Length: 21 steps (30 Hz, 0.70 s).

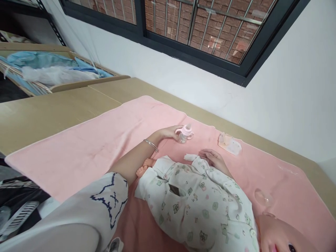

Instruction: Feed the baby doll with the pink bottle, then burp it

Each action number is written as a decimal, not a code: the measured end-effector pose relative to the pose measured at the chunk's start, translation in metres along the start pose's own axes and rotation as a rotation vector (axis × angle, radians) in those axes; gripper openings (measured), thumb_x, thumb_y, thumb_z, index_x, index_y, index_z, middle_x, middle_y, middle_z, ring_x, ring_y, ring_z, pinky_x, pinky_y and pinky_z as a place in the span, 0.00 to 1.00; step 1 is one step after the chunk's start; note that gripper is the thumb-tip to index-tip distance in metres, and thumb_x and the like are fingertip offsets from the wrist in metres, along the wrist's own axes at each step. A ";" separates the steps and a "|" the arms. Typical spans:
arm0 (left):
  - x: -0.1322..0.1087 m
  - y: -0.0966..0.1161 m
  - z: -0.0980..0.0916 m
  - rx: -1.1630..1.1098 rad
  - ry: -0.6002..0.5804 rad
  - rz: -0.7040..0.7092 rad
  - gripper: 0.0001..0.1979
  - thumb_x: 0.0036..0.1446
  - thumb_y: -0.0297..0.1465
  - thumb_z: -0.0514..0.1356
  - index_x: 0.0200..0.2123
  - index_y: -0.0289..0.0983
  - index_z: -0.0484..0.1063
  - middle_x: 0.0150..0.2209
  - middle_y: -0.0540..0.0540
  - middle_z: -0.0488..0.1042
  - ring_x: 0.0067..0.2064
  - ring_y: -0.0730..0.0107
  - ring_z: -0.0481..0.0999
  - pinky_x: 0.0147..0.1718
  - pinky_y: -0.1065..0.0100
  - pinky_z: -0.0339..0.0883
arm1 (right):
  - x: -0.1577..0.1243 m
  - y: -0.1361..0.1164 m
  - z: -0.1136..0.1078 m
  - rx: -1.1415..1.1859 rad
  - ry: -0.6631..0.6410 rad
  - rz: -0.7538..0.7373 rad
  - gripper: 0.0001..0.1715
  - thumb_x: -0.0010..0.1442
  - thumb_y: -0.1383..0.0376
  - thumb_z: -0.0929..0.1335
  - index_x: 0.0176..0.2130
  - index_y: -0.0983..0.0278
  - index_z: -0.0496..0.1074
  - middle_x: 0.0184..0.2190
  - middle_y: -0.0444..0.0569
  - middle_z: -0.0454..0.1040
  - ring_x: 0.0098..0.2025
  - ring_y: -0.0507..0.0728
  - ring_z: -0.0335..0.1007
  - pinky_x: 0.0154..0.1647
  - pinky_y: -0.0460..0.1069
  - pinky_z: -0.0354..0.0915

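Note:
My left hand (169, 133), with a thin bracelet on its wrist, reaches across a pink towel (86, 147) and closes on a small pink baby bottle (185, 133) with handles, which stands on the towel. A baby doll (199, 206) in a white printed sleepsuit lies on the towel in front of me, its head at the lower right. A bare doll foot (143, 168) shows beside my left forearm. My right hand (214, 159) lies flat with fingers stretched out next to the doll's sleeved limb (191, 157); its arm is hidden behind the doll.
A small clear plastic packet (229, 143) lies on the towel beyond my right hand. A clear plastic cap (262, 197) rests near the doll's head. The towel covers a wooden table (52, 112) against a white wall under a barred window. A cot with blue bedding (44, 70) stands at the left.

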<state>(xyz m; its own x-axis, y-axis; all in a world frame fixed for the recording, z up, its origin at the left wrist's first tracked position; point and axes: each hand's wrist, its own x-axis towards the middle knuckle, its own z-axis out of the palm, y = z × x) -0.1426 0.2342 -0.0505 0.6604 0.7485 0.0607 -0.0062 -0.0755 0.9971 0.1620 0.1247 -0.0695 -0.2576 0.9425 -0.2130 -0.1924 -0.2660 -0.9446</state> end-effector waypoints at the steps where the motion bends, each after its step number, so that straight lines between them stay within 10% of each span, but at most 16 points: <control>1: -0.001 0.001 0.000 -0.002 -0.004 -0.003 0.35 0.33 0.26 0.77 0.49 0.33 0.72 0.49 0.42 0.77 0.50 0.59 0.74 0.46 0.66 0.68 | 0.000 0.000 0.000 0.000 0.002 0.002 0.29 0.41 0.51 0.83 0.40 0.61 0.81 0.46 0.53 0.80 0.49 0.61 0.77 0.61 0.57 0.67; 21: 0.003 -0.003 -0.005 -0.142 0.119 0.075 0.35 0.32 0.24 0.63 0.51 0.39 0.72 0.48 0.41 0.79 0.46 0.54 0.79 0.37 0.64 0.73 | 0.002 0.003 -0.003 0.010 -0.016 -0.001 0.29 0.42 0.50 0.83 0.41 0.60 0.82 0.45 0.51 0.81 0.48 0.59 0.78 0.58 0.53 0.69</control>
<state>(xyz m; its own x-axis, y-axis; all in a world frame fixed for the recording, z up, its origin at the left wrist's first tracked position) -0.1441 0.2403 -0.0529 0.5604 0.8176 0.1319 -0.1635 -0.0469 0.9854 0.1636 0.1269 -0.0732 -0.2722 0.9395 -0.2079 -0.2021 -0.2671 -0.9423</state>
